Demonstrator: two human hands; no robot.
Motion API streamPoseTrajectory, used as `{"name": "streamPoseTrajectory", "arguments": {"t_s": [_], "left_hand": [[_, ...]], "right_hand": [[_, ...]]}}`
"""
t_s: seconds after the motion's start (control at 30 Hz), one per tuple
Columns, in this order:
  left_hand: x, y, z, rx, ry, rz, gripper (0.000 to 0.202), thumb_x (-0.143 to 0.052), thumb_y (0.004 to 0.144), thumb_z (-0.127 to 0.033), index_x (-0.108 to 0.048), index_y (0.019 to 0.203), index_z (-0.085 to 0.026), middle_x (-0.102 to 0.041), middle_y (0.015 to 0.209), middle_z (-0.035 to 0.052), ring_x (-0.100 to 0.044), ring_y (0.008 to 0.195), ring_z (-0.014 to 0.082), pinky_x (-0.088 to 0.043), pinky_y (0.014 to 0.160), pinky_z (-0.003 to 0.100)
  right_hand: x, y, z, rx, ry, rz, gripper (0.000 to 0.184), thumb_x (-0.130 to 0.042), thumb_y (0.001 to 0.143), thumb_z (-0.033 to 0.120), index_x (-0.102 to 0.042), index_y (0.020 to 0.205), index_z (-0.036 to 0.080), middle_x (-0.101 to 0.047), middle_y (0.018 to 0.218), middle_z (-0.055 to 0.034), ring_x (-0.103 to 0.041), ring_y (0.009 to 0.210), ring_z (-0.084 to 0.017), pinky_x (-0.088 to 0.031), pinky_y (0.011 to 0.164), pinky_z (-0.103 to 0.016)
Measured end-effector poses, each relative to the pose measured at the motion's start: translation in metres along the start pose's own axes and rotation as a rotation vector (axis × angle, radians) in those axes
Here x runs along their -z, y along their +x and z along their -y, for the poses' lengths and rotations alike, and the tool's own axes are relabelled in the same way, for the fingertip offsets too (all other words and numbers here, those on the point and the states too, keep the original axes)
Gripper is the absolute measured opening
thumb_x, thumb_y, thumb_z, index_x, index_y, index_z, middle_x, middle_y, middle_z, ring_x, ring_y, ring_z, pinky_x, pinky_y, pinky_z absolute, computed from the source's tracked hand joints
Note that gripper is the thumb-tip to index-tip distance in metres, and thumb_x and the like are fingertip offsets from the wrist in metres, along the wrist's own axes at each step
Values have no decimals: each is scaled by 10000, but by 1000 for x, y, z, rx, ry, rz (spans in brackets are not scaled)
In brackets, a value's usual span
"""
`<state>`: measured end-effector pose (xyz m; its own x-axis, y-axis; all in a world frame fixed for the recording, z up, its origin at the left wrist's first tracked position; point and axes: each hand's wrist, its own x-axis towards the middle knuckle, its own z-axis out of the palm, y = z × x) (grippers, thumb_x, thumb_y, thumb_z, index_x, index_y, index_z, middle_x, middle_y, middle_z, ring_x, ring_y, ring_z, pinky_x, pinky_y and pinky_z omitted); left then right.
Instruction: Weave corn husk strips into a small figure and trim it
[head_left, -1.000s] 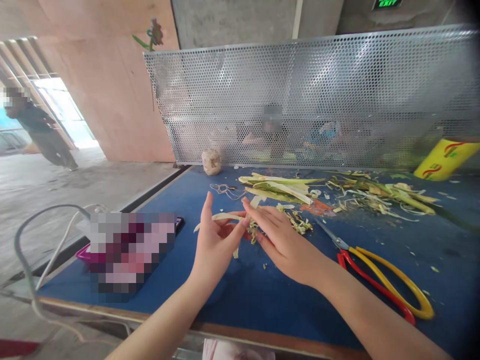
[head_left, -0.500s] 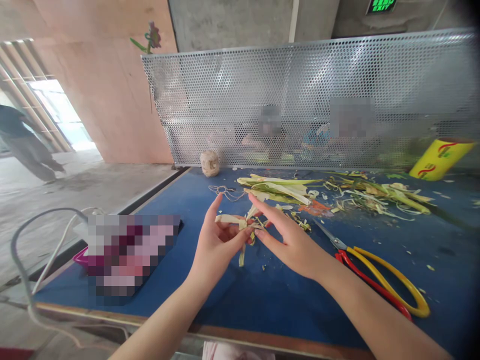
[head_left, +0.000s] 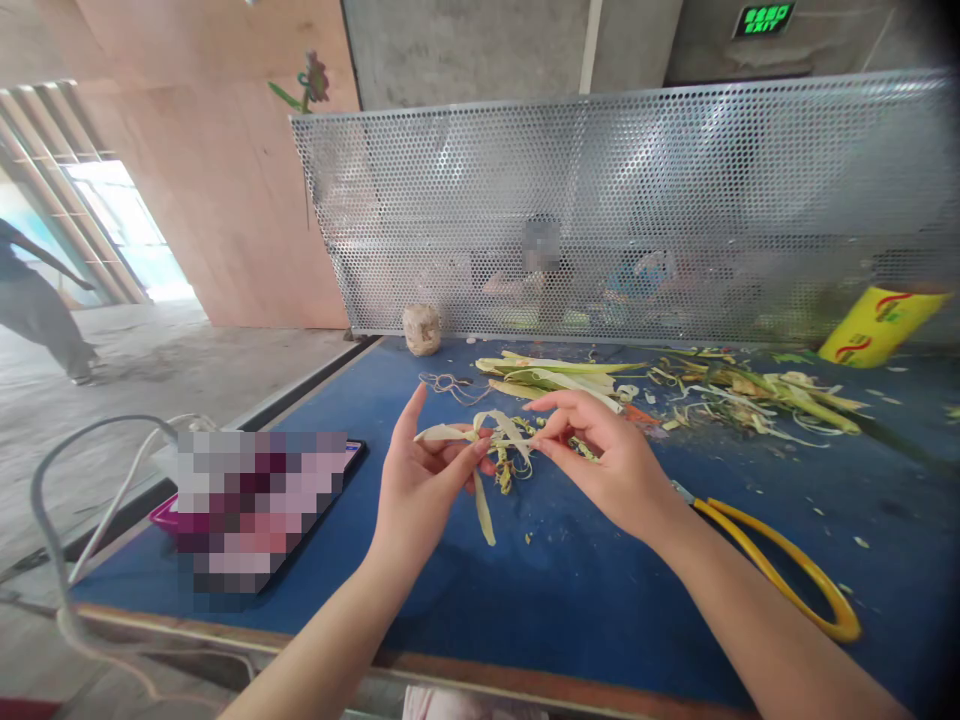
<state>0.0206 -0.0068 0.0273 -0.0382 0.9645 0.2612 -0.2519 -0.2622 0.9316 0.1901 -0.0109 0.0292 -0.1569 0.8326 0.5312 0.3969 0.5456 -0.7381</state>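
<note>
Pale strips of husk [head_left: 486,515] are knotted together between my two hands. My left hand [head_left: 420,485] pinches the knot with thumb and fingers, its index finger pointing up; one strip sticks out leftward and another hangs down. On the other side my right hand [head_left: 615,465] pinches the end of a strip between thumb and index finger. Below and behind the hands lie curly yellow-green plant bits [head_left: 505,478]. Scissors with a yellow handle [head_left: 844,615] lie partly hidden under my right forearm.
Green husk leaves [head_left: 555,378] and shredded scraps [head_left: 780,392] lie at the table's back. Thin twine [head_left: 454,388] and a ball of twine [head_left: 421,330] are left of them. A yellow roll [head_left: 881,328] leans against the perforated metal screen [head_left: 465,200]. A phone-like device [head_left: 352,458] and cables lie left.
My right hand has moved right and slightly up, drawing a strip away from my left hand. Its forearm now covers the scissors' red handle. A person at far left has moved left.
</note>
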Motion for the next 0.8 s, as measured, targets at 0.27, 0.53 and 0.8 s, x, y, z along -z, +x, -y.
{"name": "streamPoseTrajectory", "arguments": {"t_s": [0.27, 0.53, 0.8], "left_hand": [[3, -1, 6, 66, -67, 153, 951, -703, 633, -140, -134, 1389, -228, -668, 979, 100, -660, 713, 169, -489, 479, 201], [3, -6, 10, 97, -72, 339, 1013, -661, 669, -116, 5, 1379, -398, -533, 1232, 139, -612, 539, 99, -460, 382, 189], [7, -4, 5, 131, -47, 460, 1060, -635, 692, -83, 109, 1314, -511, -237, 1447, 144, -619, 547, 64, -440, 347, 146]], "right_hand": [[1, 1, -1, -197, 223, 313, 274, -518, 815, 240, -506, 1088, 214, -604, 822, -23, -587, 764, -147, -471, 690, -289], [-12, 2, -3, -241, 351, 367, 126, -545, 794, 244, -602, 899, 205, -545, 610, 30, -526, 599, -110, -425, 585, -234], [-10, 2, -6, -190, 362, 413, 104, -585, 767, 270, -573, 713, 181, -546, 593, 28, -513, 571, -105, -406, 562, -224]]}}
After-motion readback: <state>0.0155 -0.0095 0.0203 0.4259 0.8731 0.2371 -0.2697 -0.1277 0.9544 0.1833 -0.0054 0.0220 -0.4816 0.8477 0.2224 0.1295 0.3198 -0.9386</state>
